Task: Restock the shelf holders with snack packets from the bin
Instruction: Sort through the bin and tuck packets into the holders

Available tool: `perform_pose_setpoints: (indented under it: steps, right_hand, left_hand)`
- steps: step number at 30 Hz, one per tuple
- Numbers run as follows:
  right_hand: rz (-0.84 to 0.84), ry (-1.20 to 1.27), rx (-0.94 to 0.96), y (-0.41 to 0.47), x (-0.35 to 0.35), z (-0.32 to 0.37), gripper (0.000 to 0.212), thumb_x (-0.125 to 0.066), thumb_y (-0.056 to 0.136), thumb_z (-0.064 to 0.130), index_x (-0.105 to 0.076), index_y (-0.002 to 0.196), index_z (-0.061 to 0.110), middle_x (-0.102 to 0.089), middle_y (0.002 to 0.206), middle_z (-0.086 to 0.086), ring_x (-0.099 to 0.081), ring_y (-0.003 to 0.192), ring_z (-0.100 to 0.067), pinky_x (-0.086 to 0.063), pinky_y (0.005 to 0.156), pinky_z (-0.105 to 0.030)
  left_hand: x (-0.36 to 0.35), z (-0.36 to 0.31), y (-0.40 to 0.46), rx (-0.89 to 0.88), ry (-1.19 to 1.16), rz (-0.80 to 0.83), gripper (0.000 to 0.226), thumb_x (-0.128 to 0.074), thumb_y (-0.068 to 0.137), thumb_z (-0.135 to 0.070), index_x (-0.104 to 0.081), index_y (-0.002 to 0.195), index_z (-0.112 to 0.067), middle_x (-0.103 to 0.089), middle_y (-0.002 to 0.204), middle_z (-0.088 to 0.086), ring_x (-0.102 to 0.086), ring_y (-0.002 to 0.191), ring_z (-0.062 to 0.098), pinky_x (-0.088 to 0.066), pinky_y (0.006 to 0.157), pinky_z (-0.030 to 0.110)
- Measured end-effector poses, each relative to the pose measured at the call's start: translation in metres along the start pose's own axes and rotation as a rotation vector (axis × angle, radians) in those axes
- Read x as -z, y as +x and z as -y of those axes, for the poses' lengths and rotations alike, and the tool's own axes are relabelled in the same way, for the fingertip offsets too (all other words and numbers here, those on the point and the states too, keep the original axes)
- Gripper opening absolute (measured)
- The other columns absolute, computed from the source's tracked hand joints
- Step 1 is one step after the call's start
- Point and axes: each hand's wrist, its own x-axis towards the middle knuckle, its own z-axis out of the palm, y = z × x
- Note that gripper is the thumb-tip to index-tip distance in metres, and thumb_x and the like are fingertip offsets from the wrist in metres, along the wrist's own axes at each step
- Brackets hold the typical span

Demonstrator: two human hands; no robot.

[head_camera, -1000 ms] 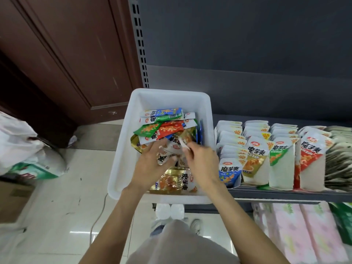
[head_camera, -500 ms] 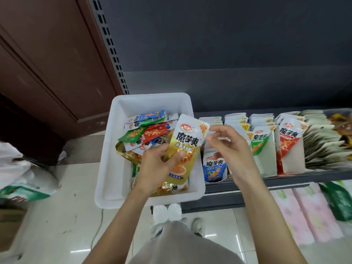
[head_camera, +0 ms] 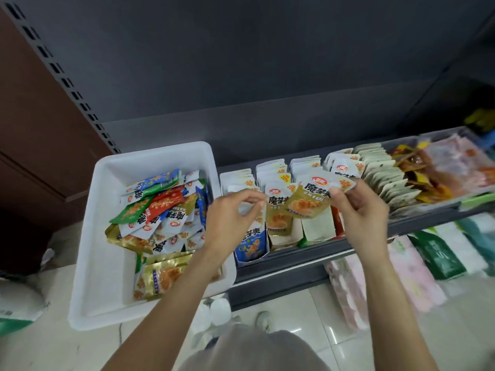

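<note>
Above the shelf holders (head_camera: pixel 278 236), right-hand fingers (head_camera: pixel 338 189) pinch the gold packet's (head_camera: pixel 308 199) top corner.

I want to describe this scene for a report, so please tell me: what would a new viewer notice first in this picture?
First, the two hands at the centre: the right hand pinches a gold snack packet above the shelf holders, and the left hand pinches something beside it. Next, the white bin at the left, with a heap of colourful packets inside.
</note>
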Motion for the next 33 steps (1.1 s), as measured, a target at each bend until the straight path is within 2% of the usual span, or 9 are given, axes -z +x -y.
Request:
perform_pose_setpoints:
  steps: [3,7,13,17,19,22,25,29,33]
  right_hand:
    - [0.135,-0.053,-0.008,0.013,-0.021,-0.026,0.005,-0.061,0.092,0.020,-0.065,0.095,0.022,-0.069,0.093,0.019,-0.067,0.093,-0.012,-0.056,0.079,-0.043]
    - [0.275,-0.281,0.053,0.016,-0.049,-0.046,0.015,-0.061,0.092,0.024,-0.064,0.097,0.011,-0.070,0.091,0.000,-0.065,0.083,-0.013,-0.046,0.064,-0.019]
    - [0.112,-0.457,0.093,0.019,-0.069,-0.056,0.026,-0.069,0.085,0.013,-0.064,0.110,0.008,-0.061,0.107,-0.009,-0.059,0.093,-0.019,-0.032,0.074,-0.008]
    - [-0.002,-0.396,0.100,0.018,-0.070,-0.051,0.031,-0.070,0.083,0.011,-0.059,0.112,0.015,-0.054,0.109,-0.004,-0.056,0.090,-0.014,-0.046,0.076,-0.020]
    - [-0.075,-0.311,0.146,0.009,-0.065,-0.040,0.025,-0.068,0.085,0.011,-0.060,0.108,0.013,-0.054,0.099,-0.001,-0.053,0.083,-0.010,-0.048,0.071,-0.024]
    - [-0.078,-0.121,0.230,-0.016,-0.061,-0.013,0.015,-0.060,0.091,0.012,-0.061,0.105,0.009,-0.052,0.085,0.003,-0.049,0.076,-0.002,-0.039,0.068,-0.010]
    - [0.084,-0.029,0.347,-0.046,-0.074,0.016,0.016,-0.054,0.092,0.020,-0.060,0.104,0.011,-0.059,0.087,0.003,-0.053,0.078,-0.001,-0.041,0.071,-0.008]
    - [0.494,-0.050,0.512,-0.072,-0.118,0.037,0.015,-0.050,0.093,0.017,-0.062,0.102,0.011,-0.061,0.093,0.004,-0.056,0.079,-0.001,-0.046,0.070,-0.012]
    - [0.752,-0.247,0.524,-0.085,-0.178,0.039,0.023,-0.049,0.093,0.016,-0.061,0.112,0.015,-0.056,0.113,0.001,-0.059,0.095,-0.012,-0.053,0.080,-0.032]
  left_hand:
    - [-0.007,0.013,0.007,-0.029,0.185,0.021,0.018,-0.069,0.084,-0.025,-0.070,0.102,-0.025,-0.070,0.098,-0.014,-0.062,0.094,0.004,-0.052,0.086,0.033]
    - [-0.012,0.013,0.011,-0.022,0.400,0.161,0.025,-0.063,0.087,-0.032,-0.066,0.111,-0.024,-0.066,0.114,-0.006,-0.054,0.109,0.018,-0.043,0.091,0.034]
    - [-0.015,0.014,0.010,-0.014,0.403,0.140,0.023,-0.061,0.088,-0.033,-0.066,0.109,-0.025,-0.065,0.115,-0.006,-0.053,0.110,0.015,-0.043,0.088,0.030]
    - [-0.015,0.019,0.011,-0.036,0.376,0.124,0.023,-0.060,0.090,-0.032,-0.066,0.110,-0.025,-0.066,0.112,-0.006,-0.055,0.108,0.016,-0.047,0.091,0.036]
    - [-0.012,0.019,0.008,-0.066,0.324,0.049,0.025,-0.054,0.090,-0.037,-0.067,0.107,-0.023,-0.067,0.105,-0.007,-0.058,0.102,0.013,-0.049,0.088,0.038]
    - [0.003,0.016,-0.005,-0.119,0.239,-0.185,0.026,-0.049,0.091,-0.034,-0.068,0.098,-0.017,-0.065,0.084,-0.009,-0.058,0.080,0.007,-0.048,0.074,0.030]
    - [0.028,0.021,-0.026,-0.146,0.201,-0.388,0.021,-0.051,0.091,-0.023,-0.067,0.089,-0.009,-0.064,0.076,-0.002,-0.052,0.070,0.008,-0.044,0.065,0.027]
    - [0.076,0.054,-0.061,0.049,0.260,-0.404,0.013,-0.054,0.090,-0.023,-0.064,0.096,-0.015,-0.057,0.077,-0.014,-0.050,0.072,0.001,-0.040,0.064,0.016]
    - [0.119,0.106,-0.090,0.308,0.496,-0.302,0.035,-0.073,0.076,-0.008,-0.062,0.110,-0.012,-0.064,0.096,0.003,-0.058,0.092,0.025,-0.046,0.076,0.036]
